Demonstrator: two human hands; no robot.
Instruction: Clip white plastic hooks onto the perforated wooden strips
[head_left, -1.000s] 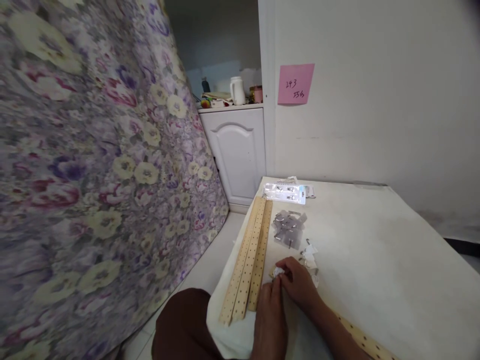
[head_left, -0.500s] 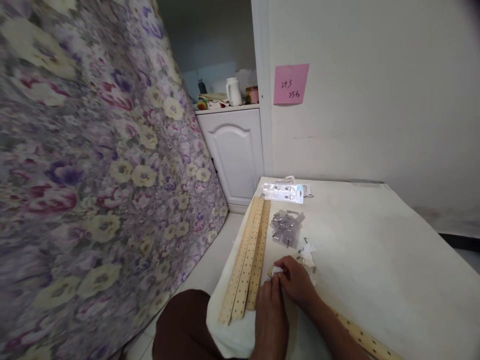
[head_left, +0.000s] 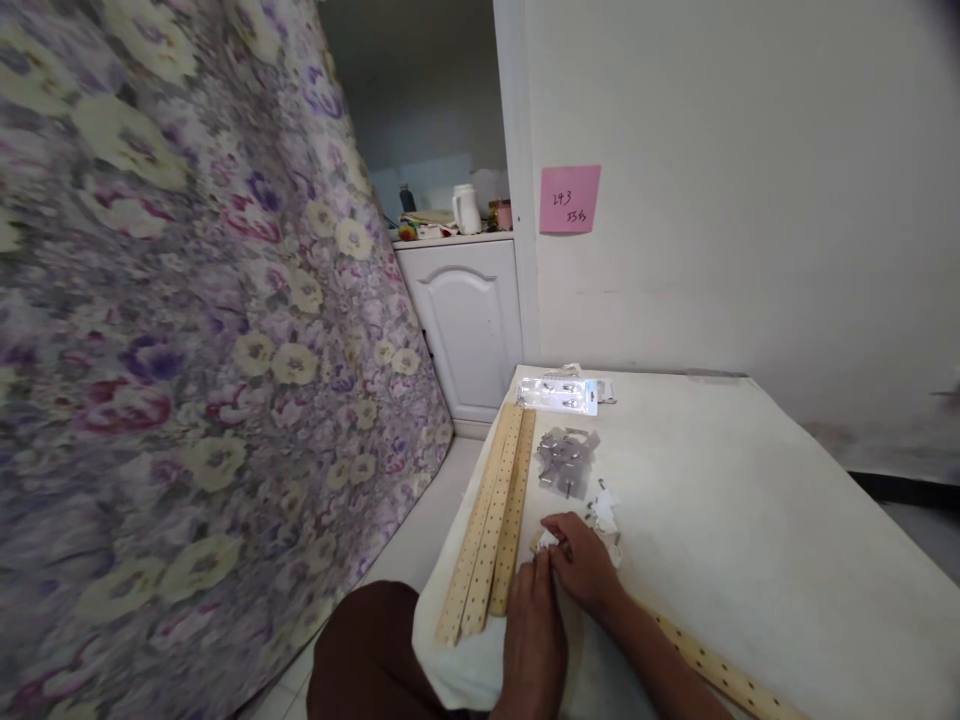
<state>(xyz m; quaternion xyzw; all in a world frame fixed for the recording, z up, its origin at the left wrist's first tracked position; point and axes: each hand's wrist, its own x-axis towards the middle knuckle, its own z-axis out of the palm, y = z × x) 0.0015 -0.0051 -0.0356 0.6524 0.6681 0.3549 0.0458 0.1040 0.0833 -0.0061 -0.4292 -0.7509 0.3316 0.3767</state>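
My left hand (head_left: 534, 625) and my right hand (head_left: 581, 562) meet near the front left of a white-covered table (head_left: 750, 520). Their fingertips pinch together on a small white piece (head_left: 547, 540) that I cannot make out. Under my right forearm runs a perforated wooden strip (head_left: 724, 678). Just left of my hands lie two or three long perforated wooden strips (head_left: 491, 520) side by side. Behind my right hand are small white scraps (head_left: 604, 500).
A pile of small clear packets with metal parts (head_left: 566, 460) and a clear blister pack (head_left: 559, 393) lie farther back. A floral cloth (head_left: 187, 350) hangs at the left. A white cabinet (head_left: 469, 320) stands beyond, and a pink note (head_left: 569, 199) sticks to the wall.
The view has shifted slightly up and to the right, so everything sits a little lower and further left in frame. My hands stay pinched together at the same spot on the table.
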